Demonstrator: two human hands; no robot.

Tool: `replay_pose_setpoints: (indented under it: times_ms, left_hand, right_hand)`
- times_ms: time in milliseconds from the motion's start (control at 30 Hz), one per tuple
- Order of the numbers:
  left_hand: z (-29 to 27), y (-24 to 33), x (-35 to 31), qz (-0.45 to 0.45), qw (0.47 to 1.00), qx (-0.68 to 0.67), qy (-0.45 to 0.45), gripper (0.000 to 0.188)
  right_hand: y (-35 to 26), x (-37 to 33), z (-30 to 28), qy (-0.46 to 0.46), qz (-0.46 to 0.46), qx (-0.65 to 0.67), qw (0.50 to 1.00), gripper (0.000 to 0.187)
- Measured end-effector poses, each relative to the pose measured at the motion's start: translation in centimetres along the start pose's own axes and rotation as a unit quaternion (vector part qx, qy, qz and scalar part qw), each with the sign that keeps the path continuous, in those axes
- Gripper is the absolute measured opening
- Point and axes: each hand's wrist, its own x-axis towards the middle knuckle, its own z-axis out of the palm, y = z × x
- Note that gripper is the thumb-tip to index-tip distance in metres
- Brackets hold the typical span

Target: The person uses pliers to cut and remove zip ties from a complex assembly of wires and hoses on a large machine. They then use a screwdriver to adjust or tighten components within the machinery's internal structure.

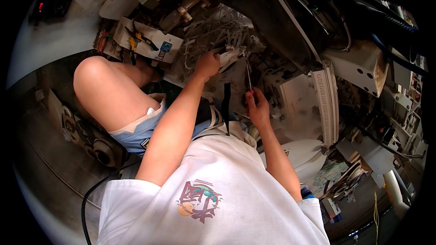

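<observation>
My right hand [258, 109] is closed around the red handle of a screwdriver [248, 73]. Its long metal shaft points away from me, and the tip reaches the right end of a pale, dirty part [230, 57]. Closed on that part's left side is my left hand [209, 66]; the part's exact kind is unclear. Whether the screwdriver tip touches the part or sits in a screw cannot be made out. A dark strap [226, 104] hangs between my forearms.
Left of my hands lies an open box [125, 36] with yellow-and-black pliers [144, 40] on it. Pale strips of scrap [204, 34] heap behind my left hand. A white panel with a patterned edge [323, 104] stands at right, and a dark machine body [281, 18] slants overhead.
</observation>
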Motion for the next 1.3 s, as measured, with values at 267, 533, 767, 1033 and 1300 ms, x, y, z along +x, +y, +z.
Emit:
replay_pose_setpoints:
  times_ms: [267,533,767,1033,1300]
  left_hand:
    - [0.7,-2.3,1.6,0.012,1.000,0.004,0.018,0.060]
    - [0.6,-0.9,-0.9,-0.113,0.934,-0.339,0.011,0.048]
    - [3.4,-2.7,-0.3,-0.029,0.949,-0.314,0.012,0.032]
    - [2.9,-1.9,-1.3,0.049,0.995,-0.047,0.067,0.029]
    - [5.2,-3.3,-1.7,0.170,0.965,-0.014,0.199,0.026]
  right_hand:
    - [3.3,1.1,1.0,-0.002,-0.073,-0.052,0.996,0.042]
    - [2.5,0.5,1.6,-0.015,-0.081,-0.038,0.996,0.042]
    - [2.4,0.7,1.4,-0.005,-0.078,-0.037,0.996,0.042]
    - [-0.4,2.9,1.2,-0.008,-0.186,-0.140,0.972,0.037]
    - [-6.7,4.8,0.8,-0.021,-0.213,-0.290,0.933,0.033]
